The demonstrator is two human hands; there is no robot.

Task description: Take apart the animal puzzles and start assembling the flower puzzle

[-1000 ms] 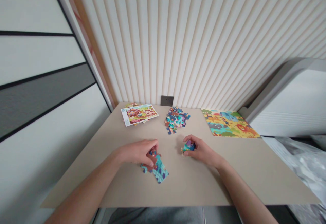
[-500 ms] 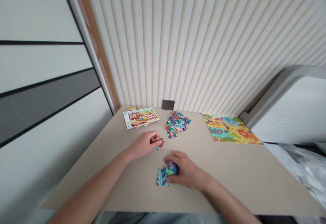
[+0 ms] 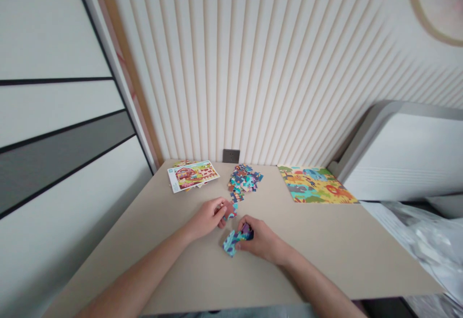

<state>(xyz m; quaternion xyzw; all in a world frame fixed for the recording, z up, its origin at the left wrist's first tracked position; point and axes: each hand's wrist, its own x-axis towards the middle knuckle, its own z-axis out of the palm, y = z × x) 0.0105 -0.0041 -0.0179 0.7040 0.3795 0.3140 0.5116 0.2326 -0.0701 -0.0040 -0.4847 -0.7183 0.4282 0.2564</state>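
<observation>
My left hand (image 3: 211, 217) is closed around a few joined puzzle pieces (image 3: 230, 210), reddish brown with some light blue at the edge. Closer to me, my right hand (image 3: 262, 238) grips another small group of puzzle pieces (image 3: 231, 243) in turquoise, purple and yellow, with its left part sticking out from the fingers. The two groups are near each other but apart. Just beyond my left hand lies a heap of loose puzzle pieces (image 3: 245, 179), blue, brown and teal. My fingers cover parts of both held groups.
A card with a red barn picture (image 3: 193, 175) lies on other pieces at the back left. To the right, a colourful animal puzzle (image 3: 316, 185) lies flat. The beige table (image 3: 325, 255) meets a ribbed wall with a socket (image 3: 231, 155). Clear plastic (image 3: 415, 241) is beyond the right edge.
My left hand has come nearer to my right hand with its brown pieces. The right hand's pieces have turned and seem slightly raised. The camera view has shifted a little.
</observation>
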